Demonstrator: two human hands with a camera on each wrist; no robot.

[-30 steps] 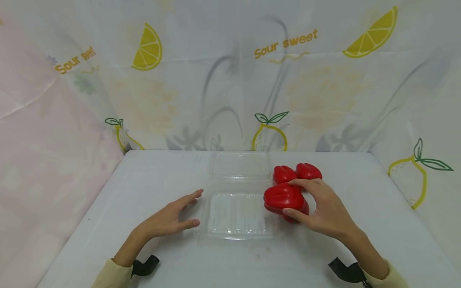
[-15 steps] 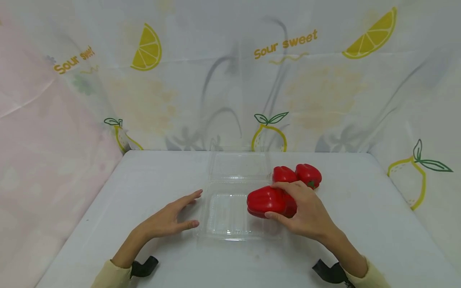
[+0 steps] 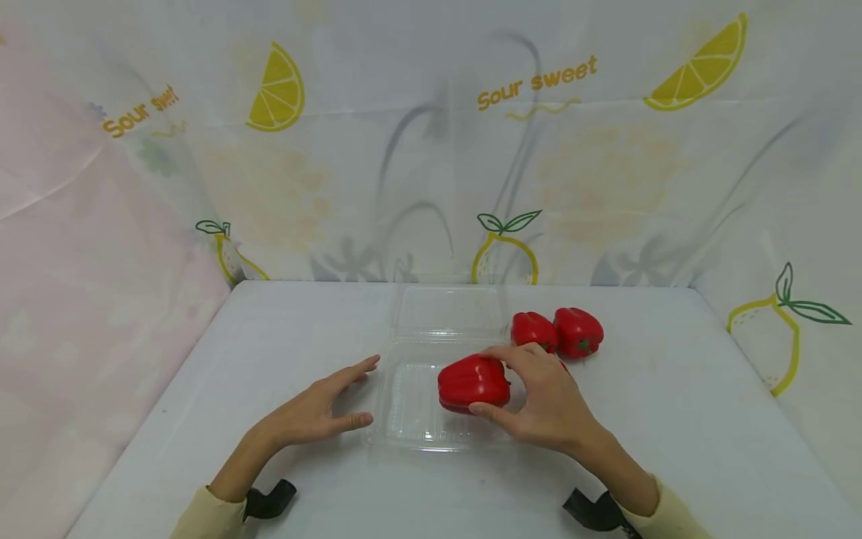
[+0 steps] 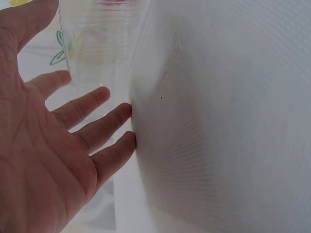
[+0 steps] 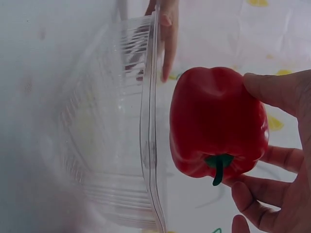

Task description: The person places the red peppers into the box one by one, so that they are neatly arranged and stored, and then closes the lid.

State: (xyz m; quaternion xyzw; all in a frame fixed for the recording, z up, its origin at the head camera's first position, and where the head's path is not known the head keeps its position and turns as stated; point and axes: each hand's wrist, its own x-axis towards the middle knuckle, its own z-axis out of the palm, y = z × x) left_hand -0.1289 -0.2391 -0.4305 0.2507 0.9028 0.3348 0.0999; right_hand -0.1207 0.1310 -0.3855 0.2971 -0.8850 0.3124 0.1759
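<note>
My right hand (image 3: 542, 400) pinches a red bell pepper (image 3: 474, 383) between thumb and fingers. It holds the pepper above the right part of a clear plastic clamshell box (image 3: 404, 419). In the right wrist view the pepper (image 5: 214, 116) shows its green stem and stays apart from the box rim (image 5: 148, 136). My left hand (image 3: 313, 410) is beside the box's left edge, fingers spread and thumb apart, holding nothing. The left wrist view shows its bare palm (image 4: 43, 150); whether it touches the box is unclear.
Two more red bell peppers (image 3: 534, 331) (image 3: 579, 333) lie right of the box's raised or folded-back lid (image 3: 447, 308). A sliver of red behind my right hand is mostly hidden. A printed cloth (image 3: 350, 165) hangs behind the white table (image 3: 673, 419).
My right hand has carried the bell pepper leftward from the pepper group to over the box. The left hand has stayed in place.
</note>
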